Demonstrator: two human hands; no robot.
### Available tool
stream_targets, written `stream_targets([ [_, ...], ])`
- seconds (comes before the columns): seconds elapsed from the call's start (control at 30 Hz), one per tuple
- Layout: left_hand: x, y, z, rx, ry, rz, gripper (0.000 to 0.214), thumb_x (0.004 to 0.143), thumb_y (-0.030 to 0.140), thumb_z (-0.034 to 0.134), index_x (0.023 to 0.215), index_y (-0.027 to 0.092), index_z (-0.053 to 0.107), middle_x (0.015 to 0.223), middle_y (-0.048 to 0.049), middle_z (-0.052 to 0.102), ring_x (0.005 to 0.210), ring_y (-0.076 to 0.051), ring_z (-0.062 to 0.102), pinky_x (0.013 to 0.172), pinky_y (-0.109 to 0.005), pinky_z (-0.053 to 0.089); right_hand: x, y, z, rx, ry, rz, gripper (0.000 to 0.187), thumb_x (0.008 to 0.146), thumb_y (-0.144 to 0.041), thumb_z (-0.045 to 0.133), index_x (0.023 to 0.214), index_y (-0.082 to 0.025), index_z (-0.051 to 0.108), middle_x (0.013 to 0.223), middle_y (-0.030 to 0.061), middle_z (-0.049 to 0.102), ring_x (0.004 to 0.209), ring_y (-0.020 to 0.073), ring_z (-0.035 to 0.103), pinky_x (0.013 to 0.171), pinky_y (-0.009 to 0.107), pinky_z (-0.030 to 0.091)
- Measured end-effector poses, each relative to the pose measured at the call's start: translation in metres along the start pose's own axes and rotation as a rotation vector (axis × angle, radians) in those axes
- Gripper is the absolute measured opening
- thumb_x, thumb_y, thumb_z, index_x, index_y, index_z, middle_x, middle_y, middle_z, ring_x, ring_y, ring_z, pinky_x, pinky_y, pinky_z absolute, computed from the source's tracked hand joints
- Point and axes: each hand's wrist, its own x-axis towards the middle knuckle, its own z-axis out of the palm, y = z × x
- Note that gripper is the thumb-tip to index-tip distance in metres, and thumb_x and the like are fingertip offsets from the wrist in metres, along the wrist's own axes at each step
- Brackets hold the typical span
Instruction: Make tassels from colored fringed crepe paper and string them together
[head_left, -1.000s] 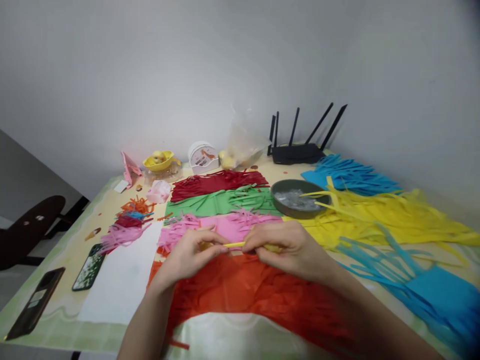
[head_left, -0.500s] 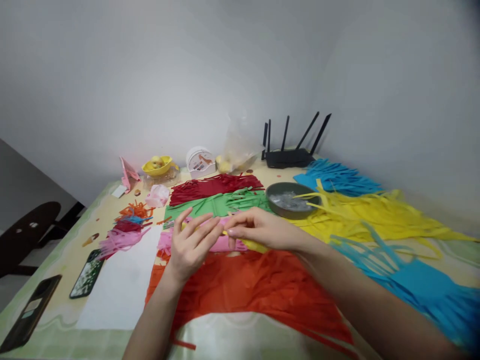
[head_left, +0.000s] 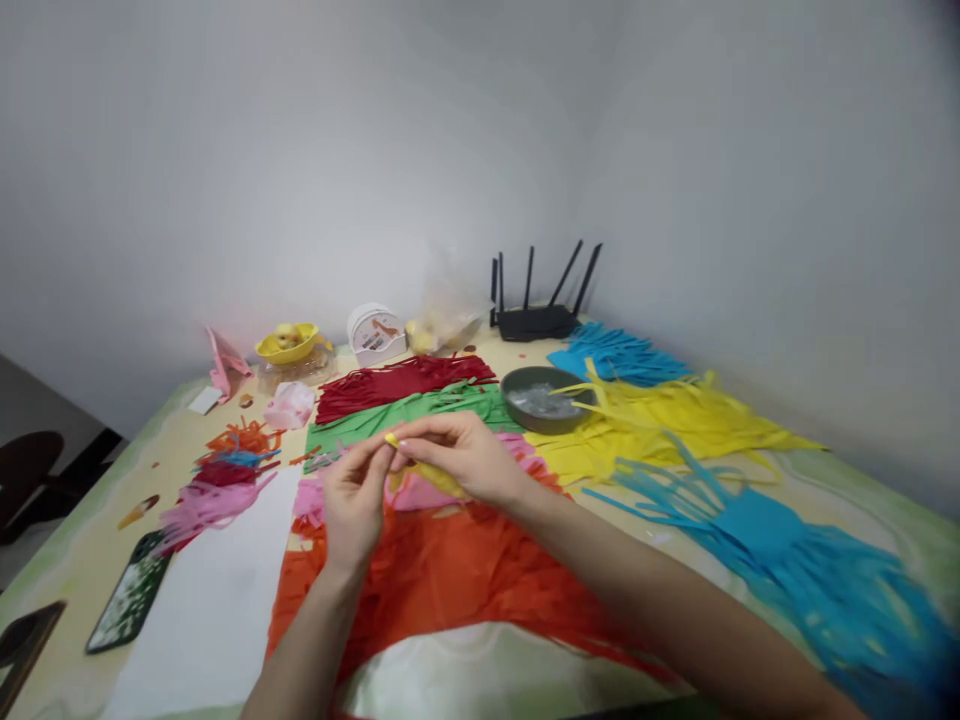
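Observation:
My left hand [head_left: 356, 495] and my right hand [head_left: 461, 455] meet above the table, over the pink fringed paper [head_left: 420, 490] and the orange-red fringed sheet [head_left: 465, 570]. Both pinch one thin yellow paper strip [head_left: 427, 474]: the fingertips of the two hands close on its upper end, and the rest runs down under my right palm. Both hands are closed in a pinch.
Fringed sheets lie around: dark red [head_left: 401, 378], green [head_left: 409, 408], yellow [head_left: 660, 425], blue [head_left: 780, 550]. A grey bowl [head_left: 536, 412] stands behind my hands. A white sheet [head_left: 214, 600], a phone [head_left: 127, 605] and paper scraps [head_left: 217, 480] lie left; a router [head_left: 536, 320] stands by the wall.
My hands have come closer together and drifted left, the fingertips now pinching the strip's end. The camera has turned to the right, so everything on the table sits further left in view.

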Motion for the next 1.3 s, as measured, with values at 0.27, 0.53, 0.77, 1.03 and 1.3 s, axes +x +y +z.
stream_targets([
  [0.27,0.012,-0.012,0.003,-0.075,0.147,-0.094,0.019,0.080,0.033,0.067,0.088,0.018,0.074,0.089,-0.0037,0.075,0.089,-0.018,0.066,0.085,-0.028,0.050,0.003,0.000,-0.013,-0.755,0.055,-0.220,0.018,0.091,-0.026,0.054,0.108,-0.020,0.059,0.104,0.0042,0.068,0.096,0.0160,0.063,0.086,0.028,0.048],
  [0.53,0.026,0.004,-0.020,-0.506,0.148,-0.196,0.015,0.077,0.033,0.068,0.081,0.018,0.064,0.069,0.0029,0.062,0.070,-0.013,0.063,0.079,-0.029,0.052,0.030,0.004,-0.195,-1.485,0.179,0.497,0.024,0.094,-0.030,0.054,0.105,-0.011,0.063,0.108,0.0111,0.064,0.098,0.0204,0.062,0.087,0.038,0.049],
  [0.77,0.020,-0.010,-0.008,-0.275,0.050,-0.266,0.023,0.076,0.036,0.070,0.087,0.016,0.065,0.062,0.0023,0.062,0.063,-0.011,0.060,0.065,-0.021,0.048,0.020,0.054,-0.244,-1.599,0.005,0.778,0.029,0.091,-0.032,0.058,0.114,-0.013,0.059,0.114,0.0097,0.060,0.098,0.0203,0.061,0.084,0.038,0.052],
  [1.03,0.021,-0.013,-0.005,-0.296,-0.086,-0.318,0.023,0.075,0.033,0.072,0.089,0.017,0.061,0.068,0.0009,0.068,0.058,-0.010,0.060,0.058,-0.020,0.044,0.017,0.058,-0.257,-1.571,-0.037,0.805,0.030,0.091,-0.032,0.058,0.114,-0.013,0.059,0.115,0.0092,0.060,0.099,0.0208,0.061,0.084,0.039,0.052],
  [1.3,0.019,-0.012,-0.006,-0.280,-0.167,-0.335,0.024,0.075,0.034,0.073,0.086,0.016,0.062,0.071,-0.0016,0.070,0.065,-0.011,0.062,0.063,-0.020,0.045,0.010,0.040,-0.258,-1.349,0.203,0.667,0.026,0.092,-0.031,0.058,0.110,-0.013,0.061,0.112,0.0094,0.062,0.098,0.0196,0.061,0.086,0.039,0.052],
])
